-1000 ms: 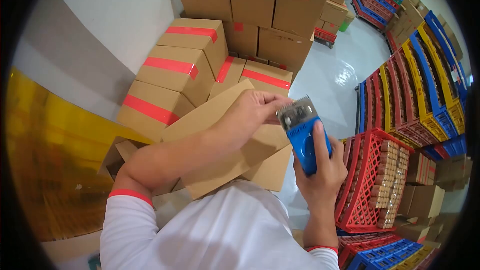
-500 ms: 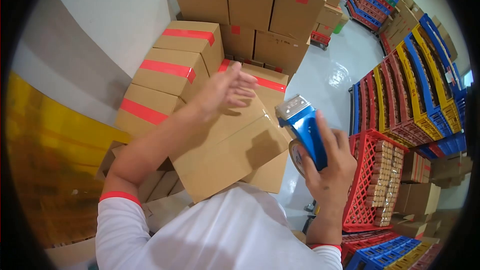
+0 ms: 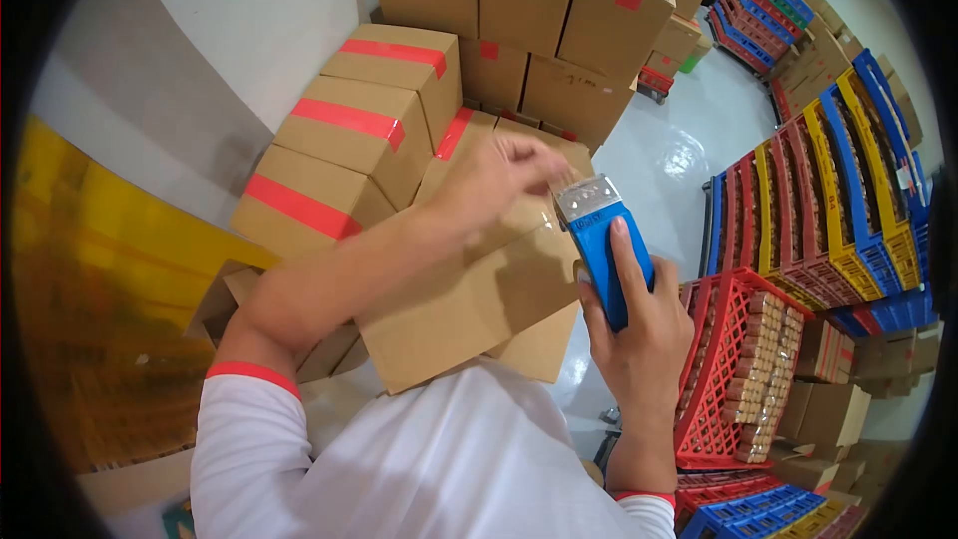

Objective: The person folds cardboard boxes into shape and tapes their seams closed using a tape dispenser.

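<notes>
One right hand (image 3: 639, 329) clamped the tape dispenser (image 3: 611, 265) by the carton's (image 3: 449, 309) right corner; a slip risked nicking the left hand (image 3: 514, 175) (grip unclear).

A cardboard carton (image 3: 449, 309) lies directly before the torso (image 3: 429, 449), the left hand (image 3: 504, 178) above it and the tape dispenser (image 3: 604, 250), in the right hand (image 3: 639, 324), at its right, with 3 taped cartons (image 3: 344, 140) beyond at left, a carton stack (image 3: 519, 5) behind these, and stacked crates (image 3: 833, 175) far right.
</notes>
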Action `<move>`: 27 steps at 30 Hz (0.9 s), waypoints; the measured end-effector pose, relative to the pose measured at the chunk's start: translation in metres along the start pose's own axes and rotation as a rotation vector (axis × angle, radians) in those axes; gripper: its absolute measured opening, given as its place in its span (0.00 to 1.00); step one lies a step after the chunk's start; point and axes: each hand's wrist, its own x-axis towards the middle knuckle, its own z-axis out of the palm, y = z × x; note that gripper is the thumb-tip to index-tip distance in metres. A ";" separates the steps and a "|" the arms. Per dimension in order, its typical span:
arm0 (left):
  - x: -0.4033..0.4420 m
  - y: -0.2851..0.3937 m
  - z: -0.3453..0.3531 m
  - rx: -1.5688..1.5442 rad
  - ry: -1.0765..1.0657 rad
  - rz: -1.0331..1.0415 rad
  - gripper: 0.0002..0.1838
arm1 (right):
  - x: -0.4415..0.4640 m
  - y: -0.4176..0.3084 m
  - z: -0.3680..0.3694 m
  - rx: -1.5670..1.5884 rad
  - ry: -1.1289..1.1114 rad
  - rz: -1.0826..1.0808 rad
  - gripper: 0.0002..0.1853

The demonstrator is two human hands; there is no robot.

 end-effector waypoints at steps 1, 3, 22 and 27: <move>0.012 -0.004 -0.013 0.001 0.000 -0.001 0.13 | 0.002 -0.001 -0.003 -0.037 -0.140 0.058 0.43; 0.035 -0.007 -0.045 0.347 0.106 0.059 0.13 | 0.010 -0.003 -0.010 -0.071 -0.203 0.076 0.40; 0.034 -0.039 -0.067 0.435 0.088 -0.251 0.29 | 0.063 0.006 0.049 -0.069 -0.334 0.093 0.28; 0.044 -0.043 -0.068 -0.012 0.049 -0.258 0.23 | 0.057 0.009 0.053 -0.012 -0.268 0.128 0.29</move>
